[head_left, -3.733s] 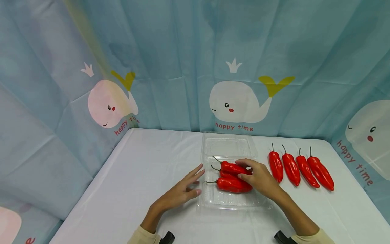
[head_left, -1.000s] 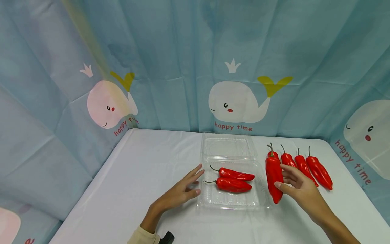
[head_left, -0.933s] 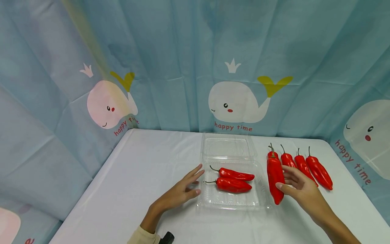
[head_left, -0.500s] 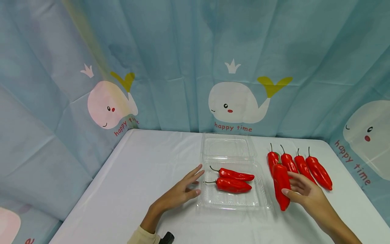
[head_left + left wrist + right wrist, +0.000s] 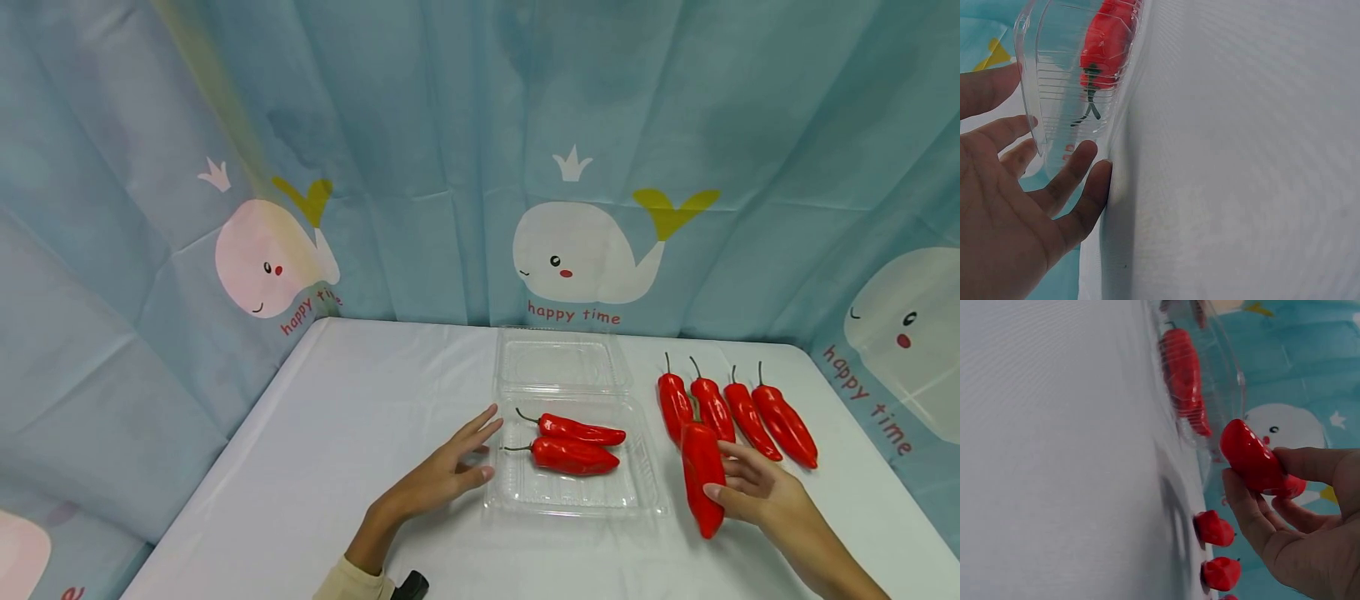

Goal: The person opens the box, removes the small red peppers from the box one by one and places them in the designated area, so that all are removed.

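My right hand (image 5: 765, 496) pinches a long red chili pepper (image 5: 703, 479) between thumb and fingers, stem pointing away. The right wrist view shows this pepper (image 5: 1254, 459) raised off the white table. A clear plastic clamshell box (image 5: 645, 492) lies with its lid (image 5: 558, 362) folded back. Inside its base are two red peppers, a back one (image 5: 581, 429) and a front one (image 5: 573, 457), stems to the left. My left hand (image 5: 438, 475) stays at the box's left side with fingers extended; in the left wrist view its fingertips (image 5: 1088, 150) are right at the clear wall.
Several red peppers (image 5: 783, 425) lie in a row on the white tablecloth (image 5: 375, 392) at the right, stems toward the back. A blue curtain (image 5: 420, 250) with whale prints rises behind the table and along its sides.
From the box, the right hand has taken one of three peppers and carried it to the right. Over the last second it has come nearer the front right. The left hand has stayed put.
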Action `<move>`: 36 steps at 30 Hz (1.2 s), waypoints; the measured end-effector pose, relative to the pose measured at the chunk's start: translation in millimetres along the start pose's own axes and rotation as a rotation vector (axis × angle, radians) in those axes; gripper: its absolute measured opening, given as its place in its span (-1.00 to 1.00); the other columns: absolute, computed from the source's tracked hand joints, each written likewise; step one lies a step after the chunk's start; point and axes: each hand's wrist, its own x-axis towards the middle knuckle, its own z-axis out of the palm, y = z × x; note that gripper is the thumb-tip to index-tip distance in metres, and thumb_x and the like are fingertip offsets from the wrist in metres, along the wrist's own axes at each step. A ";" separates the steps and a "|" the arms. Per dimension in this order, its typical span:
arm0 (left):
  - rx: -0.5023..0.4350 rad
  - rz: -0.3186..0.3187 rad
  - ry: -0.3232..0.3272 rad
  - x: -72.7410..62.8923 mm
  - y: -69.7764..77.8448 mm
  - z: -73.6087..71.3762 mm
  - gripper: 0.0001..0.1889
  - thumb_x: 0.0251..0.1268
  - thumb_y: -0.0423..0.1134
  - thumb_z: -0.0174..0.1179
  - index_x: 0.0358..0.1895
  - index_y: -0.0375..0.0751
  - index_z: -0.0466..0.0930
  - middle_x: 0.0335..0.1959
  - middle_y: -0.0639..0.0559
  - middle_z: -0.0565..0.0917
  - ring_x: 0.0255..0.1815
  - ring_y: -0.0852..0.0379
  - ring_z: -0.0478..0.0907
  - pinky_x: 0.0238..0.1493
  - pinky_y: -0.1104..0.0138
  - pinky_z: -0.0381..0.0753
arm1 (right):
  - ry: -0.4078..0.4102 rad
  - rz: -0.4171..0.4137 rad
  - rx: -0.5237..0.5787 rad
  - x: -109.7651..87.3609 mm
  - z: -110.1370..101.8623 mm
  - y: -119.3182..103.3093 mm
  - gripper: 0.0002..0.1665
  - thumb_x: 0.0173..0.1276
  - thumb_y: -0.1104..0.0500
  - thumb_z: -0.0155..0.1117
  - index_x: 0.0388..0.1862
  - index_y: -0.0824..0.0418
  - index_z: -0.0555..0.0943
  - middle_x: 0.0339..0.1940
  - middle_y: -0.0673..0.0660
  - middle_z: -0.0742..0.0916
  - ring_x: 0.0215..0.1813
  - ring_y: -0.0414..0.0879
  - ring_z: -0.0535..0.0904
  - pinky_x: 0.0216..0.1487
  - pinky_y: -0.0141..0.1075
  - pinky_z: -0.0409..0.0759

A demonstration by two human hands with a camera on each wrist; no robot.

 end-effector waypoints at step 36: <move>-0.014 -0.026 0.013 -1.1 -0.1 0.4 -0.28 0.61 -0.15 0.14 0.73 0.02 0.11 0.79 0.25 -0.11 0.50 -0.12 0.45 0.38 -0.02 0.55 | -0.046 0.111 -0.118 -0.7 4.1 33.4 0.11 0.35 0.00 0.54 0.59 0.50 0.15 0.05 0.34 0.75 -0.09 -0.06 0.71 -0.01 0.01 0.80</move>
